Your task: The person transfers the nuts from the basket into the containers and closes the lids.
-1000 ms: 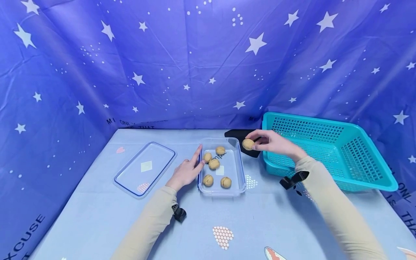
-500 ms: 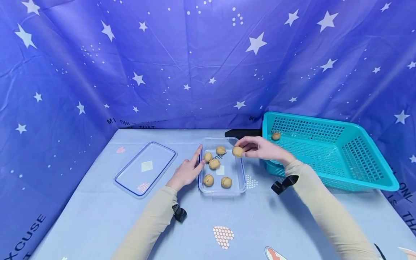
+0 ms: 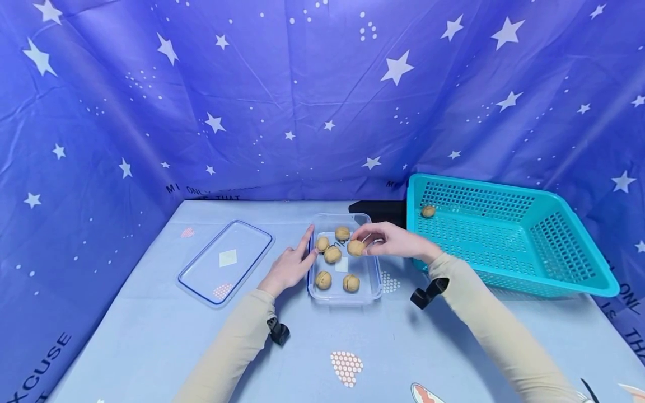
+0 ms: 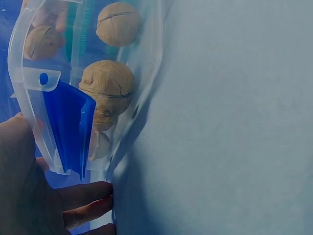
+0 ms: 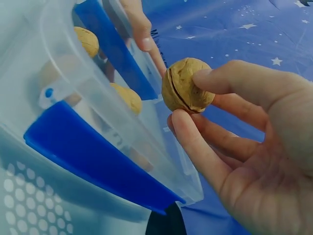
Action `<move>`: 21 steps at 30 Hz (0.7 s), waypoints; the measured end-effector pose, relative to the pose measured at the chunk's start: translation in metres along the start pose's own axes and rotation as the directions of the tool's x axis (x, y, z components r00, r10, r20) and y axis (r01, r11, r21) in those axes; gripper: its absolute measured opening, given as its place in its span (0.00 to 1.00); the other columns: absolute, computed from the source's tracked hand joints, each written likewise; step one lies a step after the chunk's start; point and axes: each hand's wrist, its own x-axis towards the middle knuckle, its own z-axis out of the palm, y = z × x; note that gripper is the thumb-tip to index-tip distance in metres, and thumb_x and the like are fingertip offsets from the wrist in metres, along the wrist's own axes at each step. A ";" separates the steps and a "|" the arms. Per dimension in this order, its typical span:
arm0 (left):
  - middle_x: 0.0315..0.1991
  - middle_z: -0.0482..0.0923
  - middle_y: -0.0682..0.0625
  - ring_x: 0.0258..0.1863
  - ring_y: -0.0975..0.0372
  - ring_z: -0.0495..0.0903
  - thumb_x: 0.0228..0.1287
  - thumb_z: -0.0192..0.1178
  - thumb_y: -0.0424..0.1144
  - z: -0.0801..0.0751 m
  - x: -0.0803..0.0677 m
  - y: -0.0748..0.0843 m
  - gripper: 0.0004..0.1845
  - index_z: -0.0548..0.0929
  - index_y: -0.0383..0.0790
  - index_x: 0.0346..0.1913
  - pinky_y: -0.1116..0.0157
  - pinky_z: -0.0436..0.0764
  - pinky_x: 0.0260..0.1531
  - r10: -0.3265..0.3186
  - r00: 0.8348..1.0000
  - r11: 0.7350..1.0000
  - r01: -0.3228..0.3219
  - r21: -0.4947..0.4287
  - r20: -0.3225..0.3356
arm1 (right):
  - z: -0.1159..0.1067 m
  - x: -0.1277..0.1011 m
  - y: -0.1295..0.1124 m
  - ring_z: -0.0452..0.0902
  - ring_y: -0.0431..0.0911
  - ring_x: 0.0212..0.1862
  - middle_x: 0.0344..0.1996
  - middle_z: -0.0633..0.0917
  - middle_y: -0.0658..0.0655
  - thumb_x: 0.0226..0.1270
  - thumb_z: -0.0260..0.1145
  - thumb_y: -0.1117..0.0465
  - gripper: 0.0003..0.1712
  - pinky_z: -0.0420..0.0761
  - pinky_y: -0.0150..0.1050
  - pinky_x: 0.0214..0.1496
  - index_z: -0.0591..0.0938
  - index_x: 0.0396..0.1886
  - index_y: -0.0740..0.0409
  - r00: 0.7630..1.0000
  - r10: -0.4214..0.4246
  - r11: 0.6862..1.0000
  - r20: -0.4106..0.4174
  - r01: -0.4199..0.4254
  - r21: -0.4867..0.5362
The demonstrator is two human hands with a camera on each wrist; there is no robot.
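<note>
My right hand (image 3: 400, 240) pinches a walnut (image 3: 356, 248) between thumb and fingertips, over the right half of a clear plastic box (image 3: 345, 301). In the right wrist view the held walnut (image 5: 187, 85) is above the box rim, its seam showing. Several other walnuts (image 3: 323, 280) lie apart or touching on the box floor. My left hand (image 3: 287, 267) rests against the box's left side, its index finger stretched along the rim and the thumb at the edge. Blue side clips (image 4: 68, 127) hang down on the box in the wrist views.
A clear lid (image 3: 227, 257) with a blue seal lies left of the box. At the right stands a turquoise basket (image 3: 509, 277) with one walnut (image 3: 428, 211) in its far left corner. A black object (image 3: 383, 210) lies behind the box, beside the basket. A starry curtain (image 3: 302, 101) hangs behind.
My right hand has carried its walnut leftward from beside the basket to over the box, slightly lower in view. The walnut in the basket has come into sight. My left hand has stayed still.
</note>
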 end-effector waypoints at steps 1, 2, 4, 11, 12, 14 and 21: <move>0.61 0.71 0.33 0.57 0.41 0.72 0.75 0.40 0.58 0.000 0.000 0.000 0.34 0.42 0.63 0.78 0.42 0.75 0.47 0.004 1.000 1.000 -0.004 -0.001 -0.001 | 0.001 0.000 0.001 0.77 0.55 0.52 0.53 0.78 0.62 0.65 0.63 0.69 0.22 0.79 0.43 0.53 0.76 0.59 0.67 1.000 -0.003 1.000 0.009 0.003 -0.002; 0.62 0.71 0.33 0.57 0.41 0.72 0.74 0.40 0.58 0.000 0.000 0.000 0.34 0.42 0.63 0.77 0.41 0.75 0.47 0.002 1.000 1.000 -0.002 -0.001 -0.001 | 0.002 0.001 0.002 0.77 0.54 0.52 0.53 0.78 0.62 0.65 0.63 0.69 0.21 0.79 0.43 0.53 0.76 0.58 0.67 1.000 -0.007 1.000 0.017 0.007 -0.004; 0.62 0.71 0.34 0.57 0.41 0.72 0.75 0.40 0.58 0.001 0.000 -0.001 0.34 0.42 0.64 0.77 0.41 0.75 0.47 0.002 1.000 1.000 -0.002 0.000 -0.002 | 0.004 0.002 0.003 0.77 0.55 0.52 0.52 0.79 0.63 0.65 0.63 0.70 0.21 0.79 0.42 0.52 0.76 0.58 0.68 0.999 -0.012 1.000 0.035 0.012 -0.007; 0.63 0.71 0.35 0.58 0.40 0.71 0.74 0.40 0.58 0.001 0.001 -0.001 0.34 0.42 0.64 0.77 0.40 0.74 0.48 0.000 1.000 1.000 0.000 0.007 -0.011 | 0.006 0.004 0.006 0.77 0.65 0.50 0.50 0.78 0.72 0.65 0.60 0.73 0.20 0.81 0.42 0.49 0.76 0.57 0.72 0.997 -0.015 1.000 0.077 0.013 0.020; 0.63 0.71 0.35 0.58 0.40 0.71 0.74 0.40 0.58 0.001 0.001 -0.001 0.34 0.42 0.64 0.77 0.41 0.74 0.48 0.001 1.000 1.000 0.000 0.006 -0.011 | 0.006 0.004 0.006 0.77 0.63 0.49 0.50 0.78 0.72 0.65 0.60 0.73 0.20 0.81 0.42 0.48 0.76 0.57 0.72 0.997 -0.016 1.000 0.076 0.015 0.014; 0.62 0.71 0.35 0.58 0.40 0.71 0.75 0.40 0.58 0.001 0.000 -0.001 0.34 0.42 0.63 0.77 0.41 0.74 0.48 0.004 1.000 1.000 -0.004 0.008 -0.008 | 0.007 0.004 0.005 0.79 0.60 0.48 0.49 0.78 0.72 0.65 0.60 0.73 0.20 0.81 0.42 0.48 0.76 0.57 0.71 0.997 -0.016 1.000 0.070 0.016 0.002; 0.62 0.71 0.33 0.57 0.41 0.72 0.74 0.40 0.58 0.001 0.000 -0.001 0.34 0.41 0.64 0.77 0.41 0.75 0.47 0.001 1.000 1.000 -0.001 0.011 -0.003 | 0.007 0.000 0.000 0.80 0.53 0.46 0.48 0.80 0.67 0.64 0.60 0.73 0.20 0.81 0.42 0.47 0.77 0.57 0.69 0.999 -0.018 0.999 0.042 0.020 -0.043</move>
